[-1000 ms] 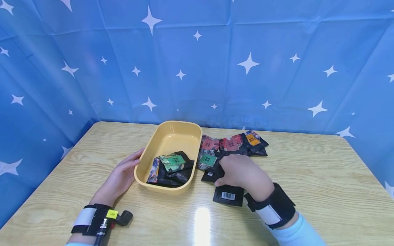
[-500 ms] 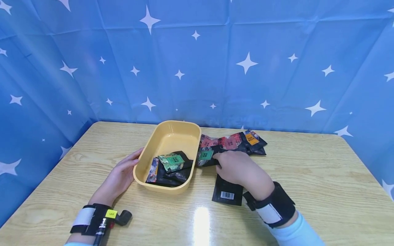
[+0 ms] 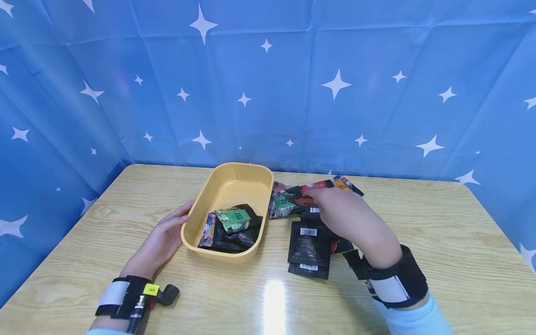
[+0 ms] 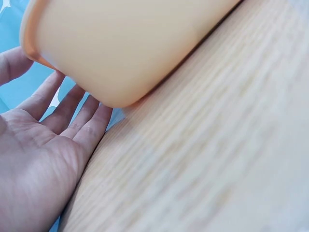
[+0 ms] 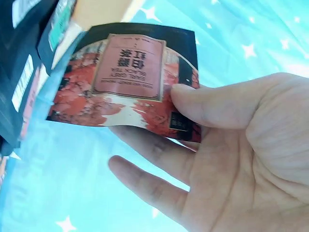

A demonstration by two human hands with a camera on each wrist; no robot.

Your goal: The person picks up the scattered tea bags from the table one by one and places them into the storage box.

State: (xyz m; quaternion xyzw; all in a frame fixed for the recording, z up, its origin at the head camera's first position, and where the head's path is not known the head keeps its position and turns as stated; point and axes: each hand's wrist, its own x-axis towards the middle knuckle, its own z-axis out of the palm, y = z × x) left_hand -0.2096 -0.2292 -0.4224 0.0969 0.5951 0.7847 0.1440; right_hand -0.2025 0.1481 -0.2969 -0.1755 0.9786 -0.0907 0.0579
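Note:
My right hand [image 3: 351,216] pinches a red-printed tea sachet [image 5: 77,99], labelled Earl Grey black tea, between thumb and fingers; the hand partly hides it in the head view. Below it, two black sachets [image 3: 309,246] lie overlapped, barcodes up. To its left, a green-labelled sachet [image 3: 282,202] lies against the tray's right side. My left hand [image 3: 165,237] rests against the left side of a yellow plastic tray [image 3: 244,188], its fingers extended along the outer wall [image 4: 120,43]. Inside the tray's near half are several sachets, a green-labelled one [image 3: 234,219] on top.
An orange-labelled sachet [image 3: 341,184] lies at the back right of the pile. Another dark sachet [image 3: 343,245] shows partly beneath my right forearm. The wooden table [image 3: 439,242] ends at a blue star-printed curtain [image 3: 377,111].
A black sachet now overlaps the lower one, barcode up. My right hand has moved right and lifted the red tea sachet from the pile. My left hand stays at the tray.

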